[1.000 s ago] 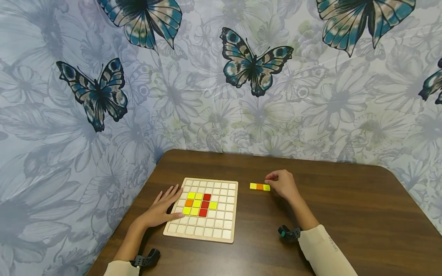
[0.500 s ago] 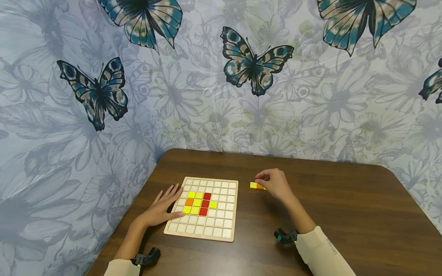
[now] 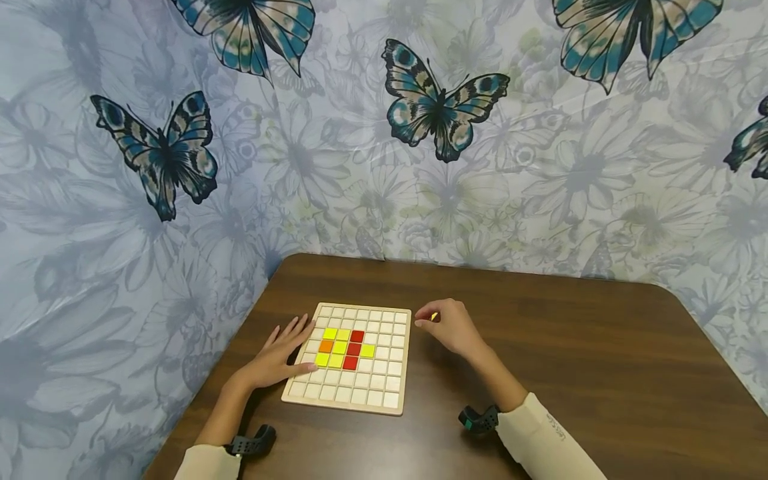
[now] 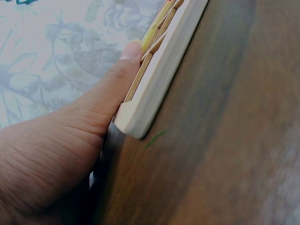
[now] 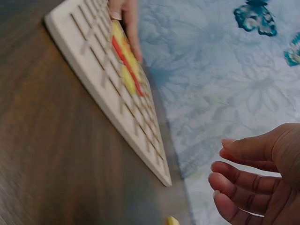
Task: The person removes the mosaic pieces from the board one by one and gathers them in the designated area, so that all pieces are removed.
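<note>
Wooden grid board (image 3: 381, 367) is laid flat on the table (image 3: 570, 347), its left rim covered by the left hand (image 3: 275, 355), whose fingers are spread and nearly straight; presumably it is steadied this way against sliding. Just right of that thumb, an orange tile (image 3: 326, 346) and yellow tiles (image 3: 339, 347) are set into cells, bordered by a column of red tiles (image 3: 353, 349) with a lone yellow tile (image 3: 367, 351) beyond; each seems to be kept square by the ridges. Off the board's right rim, the right hand (image 3: 450, 327) is poised, thumb and forefinger narrowly set; whether anything is pinched cannot be told. Through that finger gap, a yellow piece (image 3: 435, 317) is glimpsed.
</note>
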`<state>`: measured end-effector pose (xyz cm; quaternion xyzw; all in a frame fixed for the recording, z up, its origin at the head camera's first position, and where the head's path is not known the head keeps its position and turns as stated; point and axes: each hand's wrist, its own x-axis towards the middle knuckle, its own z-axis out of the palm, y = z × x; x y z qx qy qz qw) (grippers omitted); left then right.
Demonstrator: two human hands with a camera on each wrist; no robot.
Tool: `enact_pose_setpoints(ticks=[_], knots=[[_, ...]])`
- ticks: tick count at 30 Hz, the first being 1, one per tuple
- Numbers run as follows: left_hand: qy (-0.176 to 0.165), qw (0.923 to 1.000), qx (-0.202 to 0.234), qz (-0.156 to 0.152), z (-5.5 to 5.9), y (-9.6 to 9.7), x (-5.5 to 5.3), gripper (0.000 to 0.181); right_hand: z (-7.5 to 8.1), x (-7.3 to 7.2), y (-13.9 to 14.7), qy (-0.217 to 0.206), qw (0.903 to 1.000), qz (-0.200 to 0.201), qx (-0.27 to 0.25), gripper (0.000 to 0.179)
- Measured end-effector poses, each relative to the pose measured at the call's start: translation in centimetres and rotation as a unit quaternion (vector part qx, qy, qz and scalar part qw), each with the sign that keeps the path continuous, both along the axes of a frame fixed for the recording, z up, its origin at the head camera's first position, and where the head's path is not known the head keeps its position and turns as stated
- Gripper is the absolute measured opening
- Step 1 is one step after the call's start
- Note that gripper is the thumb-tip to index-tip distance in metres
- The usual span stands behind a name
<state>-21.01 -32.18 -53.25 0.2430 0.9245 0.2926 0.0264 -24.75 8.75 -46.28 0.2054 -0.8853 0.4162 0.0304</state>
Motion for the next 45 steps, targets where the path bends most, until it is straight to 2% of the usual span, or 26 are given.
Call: enact_pose_setpoints(ticks=[10,17,26,36,45], knots=[[-0.004,0.9998,-0.022,0.004,0.7,0.0,-0.5,0.095,-0.4,0.4,-3.2,0.026,0.9974,0.047,0.047,0.007],[-0.004,0.9997,-0.025,0.003,0.6,0.0,-0.4,0.095,-0.6,0.7,-5.1,0.040,0.9932,0.079,0.076,0.010],[-0.006,0.9998,-0.018,0.001,0.4,0.0,-0.1,0.094,-1.4,0.4,-7.2,0.045,0.9895,0.086,0.107,0.007],[-0.008,0.9998,-0.020,0.000,0.5,0.1,0.0,0.094,-3.1,0.5,-8.6,0.046,0.9860,0.091,0.132,0.006],[-0.006,0.9997,-0.023,0.005,0.3,0.0,0.2,0.094,-3.3,0.7,-9.1,0.047,0.9847,0.083,0.145,0.008]])
